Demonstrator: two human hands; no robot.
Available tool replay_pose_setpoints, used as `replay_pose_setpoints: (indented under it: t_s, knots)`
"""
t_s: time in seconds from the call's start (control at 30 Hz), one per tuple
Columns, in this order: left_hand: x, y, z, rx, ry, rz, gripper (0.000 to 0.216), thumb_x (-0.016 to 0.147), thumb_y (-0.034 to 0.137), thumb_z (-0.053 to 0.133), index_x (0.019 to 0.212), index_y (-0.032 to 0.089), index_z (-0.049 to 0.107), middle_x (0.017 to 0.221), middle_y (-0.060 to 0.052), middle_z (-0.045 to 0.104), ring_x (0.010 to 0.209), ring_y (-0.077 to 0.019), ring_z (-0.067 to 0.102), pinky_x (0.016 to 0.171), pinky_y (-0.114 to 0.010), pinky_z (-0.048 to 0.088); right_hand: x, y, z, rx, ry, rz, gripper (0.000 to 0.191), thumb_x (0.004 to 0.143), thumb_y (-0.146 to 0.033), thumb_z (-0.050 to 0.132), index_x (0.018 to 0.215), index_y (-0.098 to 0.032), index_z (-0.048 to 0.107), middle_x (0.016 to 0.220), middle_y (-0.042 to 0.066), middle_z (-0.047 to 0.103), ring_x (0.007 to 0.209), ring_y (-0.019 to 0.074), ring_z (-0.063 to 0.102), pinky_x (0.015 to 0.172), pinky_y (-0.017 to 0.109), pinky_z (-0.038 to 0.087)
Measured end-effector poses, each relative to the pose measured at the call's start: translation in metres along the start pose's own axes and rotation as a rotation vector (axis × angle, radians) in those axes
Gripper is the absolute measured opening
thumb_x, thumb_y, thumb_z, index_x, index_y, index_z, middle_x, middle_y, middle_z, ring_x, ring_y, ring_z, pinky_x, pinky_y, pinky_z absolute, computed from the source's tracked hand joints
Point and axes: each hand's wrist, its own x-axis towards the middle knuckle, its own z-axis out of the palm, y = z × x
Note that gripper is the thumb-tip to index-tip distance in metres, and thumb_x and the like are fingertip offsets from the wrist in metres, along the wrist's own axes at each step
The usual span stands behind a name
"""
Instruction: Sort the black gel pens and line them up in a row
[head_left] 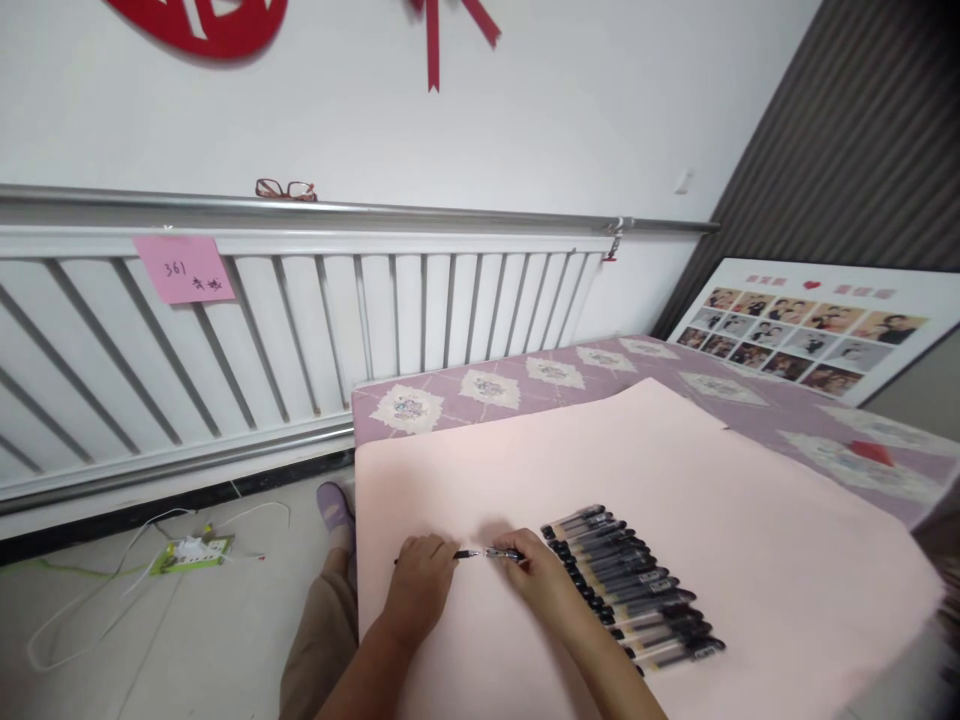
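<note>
Near the left side of the pink sheet (480, 480), my left hand (421, 582) is closed around a black pen (466, 553), its tip pointing right. Just across a small gap, my right hand (536, 575) pinches a clear and black pen cap (501, 552), lined up with that tip. The tip and the cap look slightly apart. Right beside my right hand lies a row of several capped black gel pens (630, 580), side by side and slanting across the sheet.
A purple patterned cloth (525, 385) lies under the sheet. Behind stands a white radiator (420, 310) with a pink note (184, 270) and glasses (285, 190) above. A photo board (810, 325) leans at right. On the floor at left are a power strip (191, 553) and cables.
</note>
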Motion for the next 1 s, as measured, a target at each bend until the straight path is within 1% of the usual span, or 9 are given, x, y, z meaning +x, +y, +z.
replay_pose_setpoints:
  t_s: [0.2,0.33,0.4,0.5,0.6,0.77,0.87,0.93,1.0]
  knots:
    - [-0.001,0.001,-0.001,-0.019,-0.005,0.036,0.023,0.087,0.015,0.045,0.107,0.022,0.055,0.092,-0.003,0.060,0.088,-0.0185,0.055,0.083,-0.037,0.043,0.001,-0.009,0.012,-0.062,-0.028,-0.076,0.021,0.074,-0.011,0.046,0.082,-0.021,0.063,0.082,0.003,0.059,0.077,0.0167,0.055,0.070,0.028,0.045]
    - [-0.002,0.002,-0.001,-0.015,-0.004,0.011,0.027,0.086,0.013,0.046,0.112,0.020,0.051,0.095,-0.004,0.060,0.090,-0.0186,0.054,0.085,-0.036,0.043,0.004,-0.009,0.022,-0.076,-0.034,-0.099,0.022,0.074,-0.008,0.045,0.081,-0.021,0.062,0.080,0.002,0.057,0.076,0.0158,0.054,0.069,0.027,0.045]
    - [-0.001,0.002,-0.001,-0.006,-0.003,-0.015,0.022,0.086,0.013,0.046,0.106,0.020,0.053,0.094,-0.004,0.060,0.089,-0.0183,0.054,0.084,-0.035,0.044,0.006,-0.008,0.023,-0.079,-0.038,-0.097,0.022,0.074,-0.008,0.045,0.081,-0.021,0.062,0.081,0.002,0.057,0.075,0.0157,0.054,0.069,0.027,0.045]
    - [0.001,0.002,0.000,0.005,-0.010,-0.044,0.013,0.086,0.013,0.047,0.093,0.020,0.057,0.087,-0.002,0.059,0.084,-0.0183,0.054,0.079,-0.034,0.044,0.006,-0.007,0.023,-0.072,-0.045,-0.100,0.023,0.075,-0.008,0.045,0.082,-0.022,0.062,0.081,0.002,0.057,0.075,0.0154,0.054,0.069,0.027,0.045]
    - [0.002,0.000,0.002,0.012,-0.015,-0.064,0.008,0.086,0.016,0.050,0.086,0.020,0.057,0.083,-0.001,0.058,0.080,-0.0190,0.053,0.076,-0.036,0.044,0.005,-0.008,0.024,-0.057,-0.052,-0.118,0.022,0.076,-0.008,0.046,0.081,-0.022,0.062,0.081,0.002,0.057,0.075,0.0150,0.055,0.069,0.026,0.045]
    - [0.001,-0.001,0.003,0.004,-0.029,-0.050,0.011,0.088,0.018,0.049,0.081,0.020,0.058,0.079,-0.001,0.058,0.077,-0.0183,0.053,0.075,-0.035,0.043,0.006,-0.013,0.034,-0.020,-0.071,-0.136,0.021,0.077,-0.010,0.046,0.080,-0.022,0.063,0.081,0.002,0.058,0.075,0.0146,0.056,0.068,0.026,0.046]
    - [0.001,-0.001,0.002,-0.004,-0.026,-0.042,0.011,0.089,0.019,0.048,0.087,0.020,0.058,0.081,-0.001,0.059,0.080,-0.0178,0.054,0.075,-0.033,0.044,0.007,-0.009,0.039,-0.019,-0.064,-0.126,0.021,0.076,-0.010,0.046,0.080,-0.023,0.063,0.082,0.002,0.059,0.078,0.0155,0.057,0.071,0.027,0.046]
    - [0.000,-0.001,0.001,-0.006,-0.018,-0.044,0.011,0.088,0.020,0.050,0.096,0.021,0.058,0.085,-0.002,0.060,0.083,-0.0183,0.055,0.077,-0.034,0.044,0.008,-0.005,0.039,-0.011,-0.053,-0.119,0.021,0.076,-0.011,0.046,0.082,-0.022,0.063,0.083,0.003,0.060,0.080,0.0158,0.057,0.073,0.027,0.046]
    - [0.000,-0.001,0.000,-0.008,0.000,-0.048,0.019,0.086,0.022,0.053,0.106,0.021,0.055,0.091,-0.002,0.062,0.088,-0.0192,0.055,0.081,-0.036,0.043,0.008,0.000,0.036,-0.008,-0.032,-0.103,0.021,0.077,-0.012,0.046,0.084,-0.022,0.063,0.084,0.003,0.060,0.080,0.0162,0.057,0.074,0.028,0.046]
